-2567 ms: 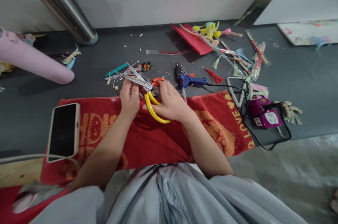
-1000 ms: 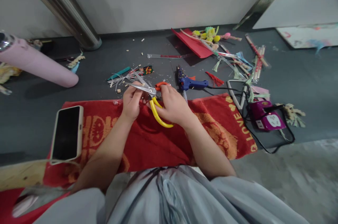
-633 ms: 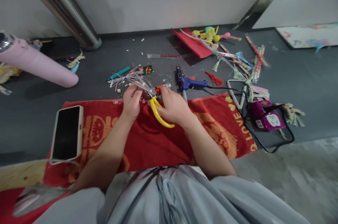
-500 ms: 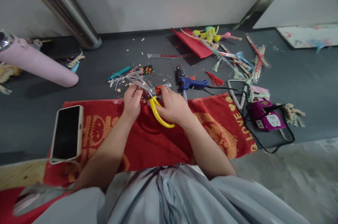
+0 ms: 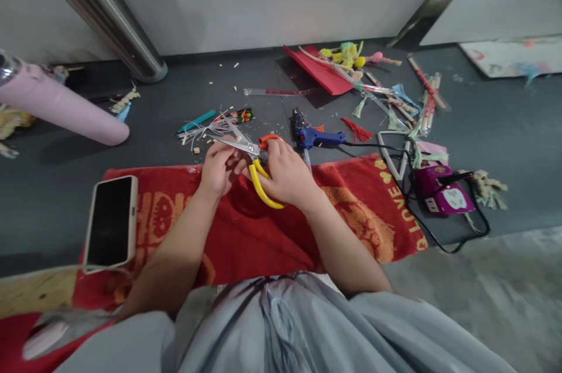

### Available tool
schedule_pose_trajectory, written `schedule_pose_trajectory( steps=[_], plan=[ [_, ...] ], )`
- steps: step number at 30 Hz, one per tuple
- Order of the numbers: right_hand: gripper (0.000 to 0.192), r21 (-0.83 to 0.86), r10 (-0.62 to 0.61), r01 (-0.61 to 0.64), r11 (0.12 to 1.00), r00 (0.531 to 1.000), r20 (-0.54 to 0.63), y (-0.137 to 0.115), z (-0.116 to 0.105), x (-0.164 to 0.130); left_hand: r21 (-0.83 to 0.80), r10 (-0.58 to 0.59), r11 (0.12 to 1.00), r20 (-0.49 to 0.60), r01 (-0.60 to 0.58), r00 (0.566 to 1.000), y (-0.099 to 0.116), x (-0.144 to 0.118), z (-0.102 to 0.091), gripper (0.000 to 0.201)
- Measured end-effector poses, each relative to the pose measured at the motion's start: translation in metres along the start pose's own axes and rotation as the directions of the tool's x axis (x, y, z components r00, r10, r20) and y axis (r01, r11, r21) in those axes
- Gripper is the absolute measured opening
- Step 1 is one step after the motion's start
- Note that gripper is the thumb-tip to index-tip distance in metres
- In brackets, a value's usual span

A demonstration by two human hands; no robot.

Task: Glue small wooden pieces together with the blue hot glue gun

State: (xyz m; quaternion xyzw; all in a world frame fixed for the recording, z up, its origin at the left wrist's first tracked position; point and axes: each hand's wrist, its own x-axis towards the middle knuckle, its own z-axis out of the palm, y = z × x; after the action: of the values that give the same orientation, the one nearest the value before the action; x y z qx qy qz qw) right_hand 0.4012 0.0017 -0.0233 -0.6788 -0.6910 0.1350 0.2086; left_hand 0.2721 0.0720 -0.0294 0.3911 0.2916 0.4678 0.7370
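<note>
My right hand is wrapped round a pair of scissors with yellow and orange handles. Their blades are spread and point up to the left, just above the fingers of my left hand. That hand is closed, its fingertips pressed together near the blades; what it pinches is hidden. Just beyond the blades lie a bundle of thin white strips, a teal pen and a dark floral-patterned piece. Beneath both hands is a red towel with orange lettering.
A blue glue gun lies right of my hands, its black cord running near a purple box. A phone rests at left. Behind it stand a pink bottle and a steel flask. Red paper lies at the back.
The scissor blades have opened wider, and the orange handle has swung up and away from the yellow one. My left hand has shifted slightly left and down.
</note>
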Motion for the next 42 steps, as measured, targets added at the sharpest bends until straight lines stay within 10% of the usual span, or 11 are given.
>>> schedule_pose_trajectory(
  steps=[20, 32, 42],
  plan=[
    [0.056, -0.079, 0.156, -0.146, 0.986, 0.977, 0.147, -0.009, -0.013, 0.000, 0.107, -0.109, 0.988, -0.040, 0.112, 0.993, -0.001, 0.004, -0.007, 0.021],
    [0.061, -0.040, 0.145, -0.143, 0.989, 0.987, 0.067, -0.011, -0.006, 0.000, 0.507, 0.337, 0.808, 0.018, -0.300, 0.941, -0.017, 0.004, -0.022, 0.036],
    [0.073, 0.018, 0.027, -0.027, 0.999, 1.000, -0.005, -0.002, -0.002, -0.002, 0.126, 0.014, 0.992, -0.045, -0.008, 0.999, 0.001, 0.003, -0.004, 0.027]
  ],
)
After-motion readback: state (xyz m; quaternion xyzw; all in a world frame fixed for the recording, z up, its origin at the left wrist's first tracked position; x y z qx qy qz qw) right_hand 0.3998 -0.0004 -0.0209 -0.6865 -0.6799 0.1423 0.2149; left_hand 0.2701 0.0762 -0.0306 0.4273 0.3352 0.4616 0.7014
